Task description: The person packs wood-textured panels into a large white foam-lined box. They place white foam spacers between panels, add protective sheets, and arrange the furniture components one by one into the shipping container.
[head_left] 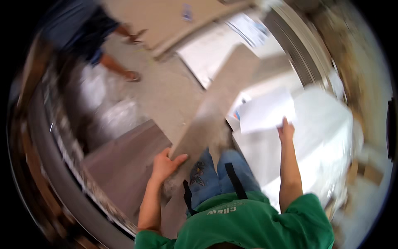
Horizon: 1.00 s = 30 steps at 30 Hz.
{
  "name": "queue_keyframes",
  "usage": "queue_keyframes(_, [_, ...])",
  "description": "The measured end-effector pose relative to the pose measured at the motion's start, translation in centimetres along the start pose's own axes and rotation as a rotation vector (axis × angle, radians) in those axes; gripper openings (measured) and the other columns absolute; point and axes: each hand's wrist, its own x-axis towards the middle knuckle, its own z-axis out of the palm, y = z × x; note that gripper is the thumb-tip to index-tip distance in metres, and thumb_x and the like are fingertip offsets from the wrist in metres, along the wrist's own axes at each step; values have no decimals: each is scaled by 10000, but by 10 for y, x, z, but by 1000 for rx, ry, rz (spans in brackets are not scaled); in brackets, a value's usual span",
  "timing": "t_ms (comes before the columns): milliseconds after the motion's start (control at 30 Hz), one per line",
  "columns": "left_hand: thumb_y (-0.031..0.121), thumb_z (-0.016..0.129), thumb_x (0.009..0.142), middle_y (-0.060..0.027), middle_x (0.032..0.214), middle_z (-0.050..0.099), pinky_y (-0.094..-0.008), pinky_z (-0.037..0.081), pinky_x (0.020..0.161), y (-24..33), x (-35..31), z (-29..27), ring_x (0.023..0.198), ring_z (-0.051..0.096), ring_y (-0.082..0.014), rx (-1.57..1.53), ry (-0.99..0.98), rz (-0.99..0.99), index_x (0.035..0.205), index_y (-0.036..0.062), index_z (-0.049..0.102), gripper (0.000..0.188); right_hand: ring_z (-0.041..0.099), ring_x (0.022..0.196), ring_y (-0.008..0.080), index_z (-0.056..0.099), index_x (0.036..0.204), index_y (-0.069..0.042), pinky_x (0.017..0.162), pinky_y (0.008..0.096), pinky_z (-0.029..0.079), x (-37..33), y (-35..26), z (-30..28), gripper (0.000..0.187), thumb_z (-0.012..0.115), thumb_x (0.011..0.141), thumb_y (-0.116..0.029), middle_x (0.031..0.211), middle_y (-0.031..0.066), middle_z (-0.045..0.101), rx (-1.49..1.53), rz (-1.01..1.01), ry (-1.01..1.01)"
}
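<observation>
My left hand is closed on the near end of a long grey-brown plank, thumb over its upper face. The plank slants away from me, and its far end lies over a white surface. In my right hand a white sheet of paper is pinched at its near right corner. The sheet is over a large white-wrapped stack on my right. Under the sheet's left edge a small patch of coloured print shows. Motion blurs the plank and the sheet.
At the upper left another person in dark shorts stands on the concrete floor. Dark brown boards lie to my left, near crumpled clear plastic. A tan board surface is at the far side; stacked dark panels stand far right.
</observation>
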Motion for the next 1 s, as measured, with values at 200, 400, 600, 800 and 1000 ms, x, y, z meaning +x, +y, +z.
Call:
queue_keyframes(200, [567,610,570,-149,743,571,-341,427,642,-9,-150,18,729,551,-295,-37,139,-40,888,54,546,607,541,782,266,427,1008,49,636,401,481,-38,5,17,319,520,757,-124,927,145,520,1022,466,-250])
queue_keyframes(400, [521,634,576,-150,734,561,-336,410,639,-29,-339,69,731,542,-275,-366,345,-124,871,64,539,552,554,736,229,472,953,-2,577,317,500,-50,-44,-9,194,480,781,-93,865,110,539,821,359,-585])
queue_keyframes(600, [556,599,592,-142,695,562,-343,423,600,-76,-469,147,681,547,-287,-443,657,-289,865,43,531,584,554,730,214,480,928,48,575,265,474,-82,-115,-4,230,458,817,-152,886,127,550,837,151,-858])
queue_keyframes(800, [492,633,610,-99,634,540,-306,407,551,-126,-591,257,608,526,-210,-664,986,-370,853,32,534,530,521,834,204,473,984,72,716,268,455,-224,-197,-11,266,456,824,-139,945,131,531,1038,-156,-971])
queue_keyframes(1000, [428,650,623,-81,662,537,-283,402,555,-176,-719,407,612,505,-144,-1043,1268,-555,847,17,543,480,439,1004,241,387,1095,64,906,350,350,-468,-230,-35,318,458,811,-62,1080,170,462,1082,-445,-1491])
